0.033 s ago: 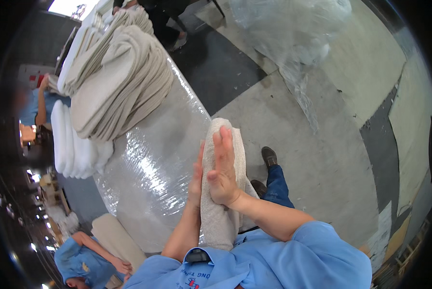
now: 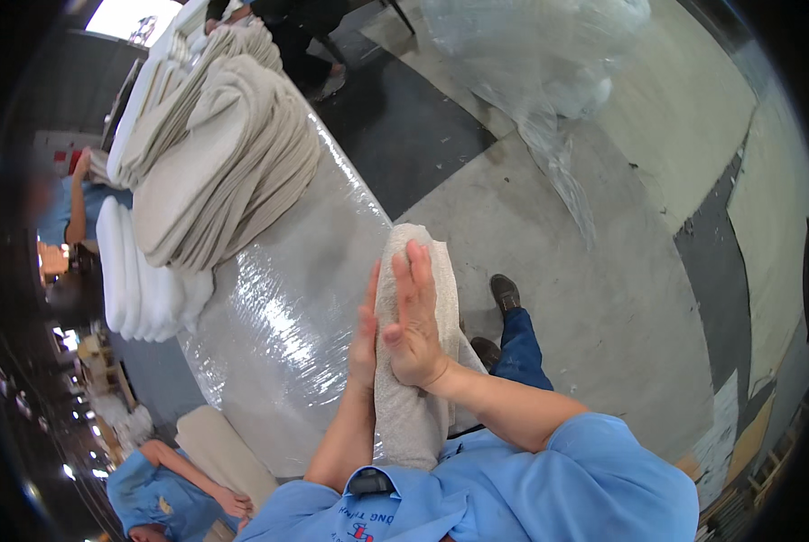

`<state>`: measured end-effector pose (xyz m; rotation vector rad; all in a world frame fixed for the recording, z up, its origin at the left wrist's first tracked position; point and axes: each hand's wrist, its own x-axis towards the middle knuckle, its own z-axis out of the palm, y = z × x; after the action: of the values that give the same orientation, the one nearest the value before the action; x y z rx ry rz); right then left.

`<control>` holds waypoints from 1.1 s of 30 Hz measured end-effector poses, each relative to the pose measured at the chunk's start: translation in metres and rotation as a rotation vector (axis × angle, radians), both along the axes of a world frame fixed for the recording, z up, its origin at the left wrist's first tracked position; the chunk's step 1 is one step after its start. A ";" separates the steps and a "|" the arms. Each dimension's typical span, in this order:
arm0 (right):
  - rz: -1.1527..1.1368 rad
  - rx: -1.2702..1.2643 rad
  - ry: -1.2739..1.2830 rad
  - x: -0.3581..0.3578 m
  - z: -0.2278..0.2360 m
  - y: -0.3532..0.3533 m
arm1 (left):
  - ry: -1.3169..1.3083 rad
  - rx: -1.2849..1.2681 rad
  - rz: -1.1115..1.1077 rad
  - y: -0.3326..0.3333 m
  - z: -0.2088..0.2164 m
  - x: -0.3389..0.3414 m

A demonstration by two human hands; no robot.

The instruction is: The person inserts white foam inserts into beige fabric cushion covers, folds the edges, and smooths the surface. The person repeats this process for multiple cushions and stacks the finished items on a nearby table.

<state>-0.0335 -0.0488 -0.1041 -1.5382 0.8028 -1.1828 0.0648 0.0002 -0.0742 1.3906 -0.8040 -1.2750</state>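
Note:
A folded beige towel stretches from close to my chest out past the edge of the plastic-covered table. My left hand lies flat along its left side, fingers straight and partly overlapping in view. On the towel's upper right face rests my right hand, palm flat and fingers stretched forward, thumb bent toward the left. The towel sits between the two palms, and neither hand wraps its fingers round it.
Stacked beige towels and folded white towels lie at the table's far left. A co-worker in a blue shirt handles a beige towel at lower left. Clear plastic sheeting covers things beyond, on the floor.

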 end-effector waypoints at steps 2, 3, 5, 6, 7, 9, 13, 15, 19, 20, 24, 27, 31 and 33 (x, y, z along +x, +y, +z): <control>-0.002 -0.031 0.011 -0.004 -0.003 0.010 | -0.133 -0.068 -0.050 -0.013 0.019 -0.003; 0.007 -0.017 0.024 -0.008 -0.003 0.017 | -0.119 -0.066 -0.058 -0.015 0.018 -0.003; 0.029 0.002 0.042 -0.015 -0.001 0.038 | -0.095 -0.069 -0.069 -0.021 0.016 -0.003; 0.015 0.008 0.024 -0.019 -0.001 0.048 | -0.035 -0.071 -0.047 -0.024 0.022 -0.009; 0.013 0.025 0.007 -0.021 -0.005 0.052 | -0.040 -0.062 -0.073 -0.028 0.020 -0.010; 0.037 0.051 -0.041 -0.023 -0.003 0.052 | -0.066 -0.051 -0.101 -0.032 0.021 -0.003; 0.160 0.362 -0.263 -0.042 -0.027 0.018 | -0.092 0.153 -0.119 -0.031 0.038 0.004; 0.000 0.229 -0.063 -0.032 -0.044 0.019 | -0.138 0.224 -0.197 -0.024 0.049 -0.008; 0.155 0.446 -0.150 -0.030 -0.068 0.030 | -0.270 0.418 0.031 0.009 0.053 0.017; 0.055 0.617 -0.059 -0.033 -0.078 0.021 | -0.271 0.466 0.085 0.010 0.057 0.023; -0.210 0.954 0.165 -0.033 -0.113 -0.030 | -0.080 0.411 0.155 -0.003 0.063 0.020; -0.141 1.024 0.200 -0.041 -0.117 -0.060 | -0.008 0.312 0.183 0.001 0.054 0.001; -0.235 1.027 0.111 -0.041 -0.109 -0.072 | -0.085 0.229 0.218 0.005 0.054 -0.020; -0.225 0.952 0.156 -0.031 -0.097 -0.071 | -0.157 0.230 0.205 0.004 0.060 -0.021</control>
<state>-0.0650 -0.1200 -0.2011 -0.7552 1.4096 -0.6465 0.0443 0.0043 -0.0146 1.7281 -0.6135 -1.1353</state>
